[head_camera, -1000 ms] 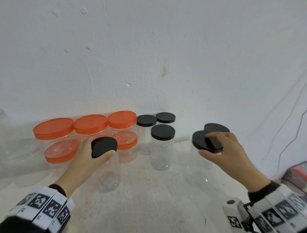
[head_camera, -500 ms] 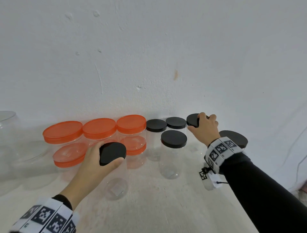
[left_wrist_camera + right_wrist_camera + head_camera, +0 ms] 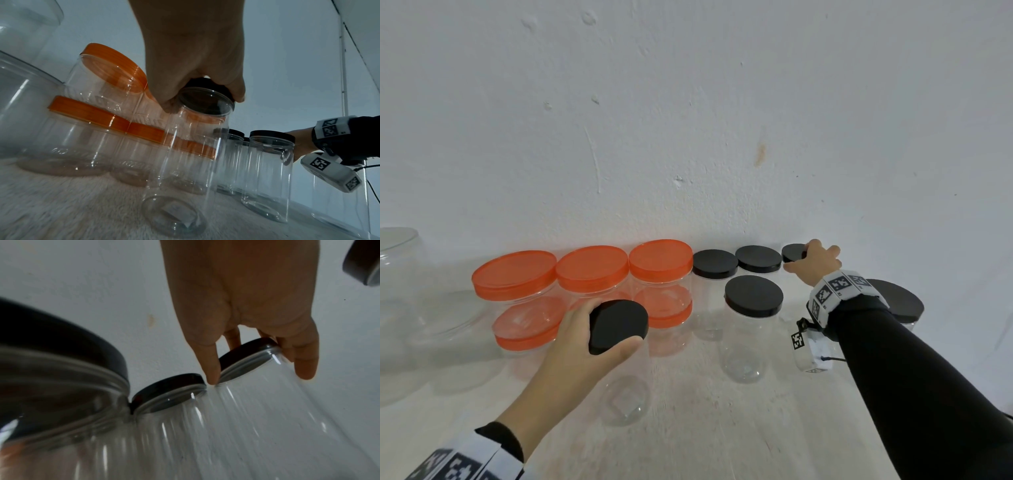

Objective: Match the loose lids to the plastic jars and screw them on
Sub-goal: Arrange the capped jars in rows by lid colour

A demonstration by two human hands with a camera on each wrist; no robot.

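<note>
Moved: right hand [image 3: 816, 265] with its jar has gone from mid-tabletop a second ago to the back row by the wall; left hand [image 3: 582, 337] holds the same spot as before.
Right grip: fingers curled round a black lid [image 3: 793, 253] on a clear jar [image 3: 273, 402]; thumb and fingertips [image 3: 306, 368] hang over the lid edge onto the jar neck.
Right jar position: at the wall, just right of two black-lidded jars [image 3: 758, 259] in the back row; whether it touches the tabletop, cannot tell.
Left grip: closed on a black lid [image 3: 618, 325] seated on a tall clear jar [image 3: 185, 162]; thumb on the near edge, fingers round the far side.
Left jar position: front of the group, standing on the tabletop [image 3: 705, 428], just ahead of the orange-lidded jars [image 3: 592, 269].
Lidded black: one more in front [image 3: 753, 296], one partly hidden behind the right forearm [image 3: 904, 299].
Lidded orange: three at the back, lower ones in front [image 3: 527, 329].
Far left: large clear jars [image 3: 397, 246], tops open.
Wrists: marker bands on both; small tagged box [image 3: 810, 349] hangs under the right wrist.
</note>
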